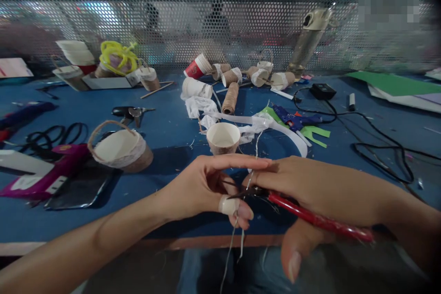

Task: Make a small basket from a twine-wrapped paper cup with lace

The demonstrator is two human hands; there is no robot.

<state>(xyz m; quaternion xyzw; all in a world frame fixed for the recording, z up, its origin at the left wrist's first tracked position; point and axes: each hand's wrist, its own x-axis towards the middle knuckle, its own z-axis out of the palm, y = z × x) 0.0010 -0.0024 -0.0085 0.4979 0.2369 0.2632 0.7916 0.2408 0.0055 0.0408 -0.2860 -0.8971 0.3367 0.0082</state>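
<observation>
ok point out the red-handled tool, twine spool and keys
Red-handled tool [306, 213]: head view, on its handle
Twine spool [230, 98]: head view, on the wound side
Keys [137, 114]: head view, on the metal

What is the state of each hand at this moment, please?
Left hand: closed, pinching a thin silvery strand between thumb and fingers.
Right hand: holding a red-handled tool, its dark tips beside the strand.

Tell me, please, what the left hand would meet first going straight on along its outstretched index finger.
The left hand would likely meet the right hand first; they overlap in view, so any gap is unclear.
</observation>
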